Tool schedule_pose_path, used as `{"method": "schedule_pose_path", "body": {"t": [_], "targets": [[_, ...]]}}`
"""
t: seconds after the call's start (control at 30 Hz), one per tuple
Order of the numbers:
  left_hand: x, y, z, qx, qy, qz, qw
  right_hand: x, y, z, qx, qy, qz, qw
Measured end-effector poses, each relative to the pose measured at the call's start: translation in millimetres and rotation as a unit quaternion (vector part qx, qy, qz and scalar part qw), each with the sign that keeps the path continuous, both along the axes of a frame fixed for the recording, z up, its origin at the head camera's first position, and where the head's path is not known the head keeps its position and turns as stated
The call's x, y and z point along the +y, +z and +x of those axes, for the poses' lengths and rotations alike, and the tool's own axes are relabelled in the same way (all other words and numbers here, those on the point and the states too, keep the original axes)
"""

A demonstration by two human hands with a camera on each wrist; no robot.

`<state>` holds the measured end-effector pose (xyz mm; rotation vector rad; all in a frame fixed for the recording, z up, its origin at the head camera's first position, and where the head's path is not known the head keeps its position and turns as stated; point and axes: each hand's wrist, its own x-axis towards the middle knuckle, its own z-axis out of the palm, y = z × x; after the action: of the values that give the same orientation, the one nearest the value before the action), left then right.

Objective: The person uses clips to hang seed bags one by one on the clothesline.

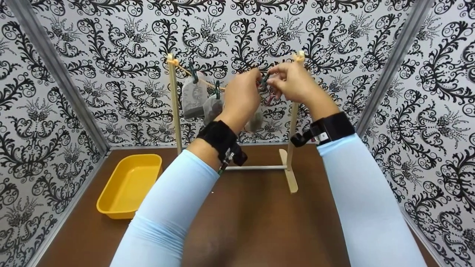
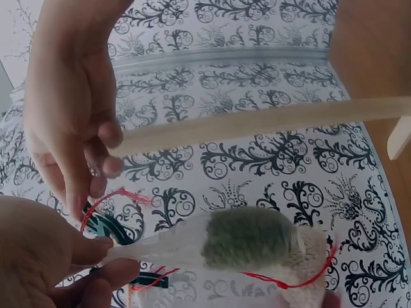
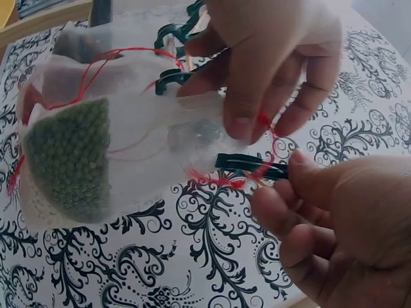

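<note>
My left hand (image 1: 241, 94) pinches the top of a sheer drawstring bag (image 3: 69, 160) holding small green beans. The bag's filled end hangs away from the fingers, and a red cord trails from it. Close beside it, my right hand (image 1: 297, 82) pinches the end of a dark green clothespin (image 3: 247, 165) between thumb and fingers. This clothespin lies at the bag's upper edge, by the red cord; whether it bites the cloth I cannot tell. Two more sheer bags (image 1: 194, 94) hang to the left, under green clothespins (image 1: 218, 90) on an orange line (image 1: 183, 69).
A wooden stand with a left post (image 1: 174, 107) and a right post (image 1: 292, 129) carries the line. Its foot (image 1: 291, 181) rests on the brown table (image 1: 259, 222). At the left sits a yellow tub (image 1: 105, 214). Patterned walls (image 1: 122, 44) enclose the back and sides.
</note>
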<state>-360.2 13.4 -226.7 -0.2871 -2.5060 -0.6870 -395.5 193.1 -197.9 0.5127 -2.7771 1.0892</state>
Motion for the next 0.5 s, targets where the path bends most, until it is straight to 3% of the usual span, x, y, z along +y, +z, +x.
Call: {"method": "schedule_pose_path", "body": {"t": [0.27,0.5], "targets": [[-0.6,-7.7,-1.4,-0.022,-0.017,0.0,0.9996,3,-15.1,-0.7,0.017,0.013,-0.008,0.9997],[1.6,-9.9,-0.1,0.013,-0.004,0.0,0.9999,0,-20.5,-5.1,0.037,0.005,-0.084,0.9957]]}}
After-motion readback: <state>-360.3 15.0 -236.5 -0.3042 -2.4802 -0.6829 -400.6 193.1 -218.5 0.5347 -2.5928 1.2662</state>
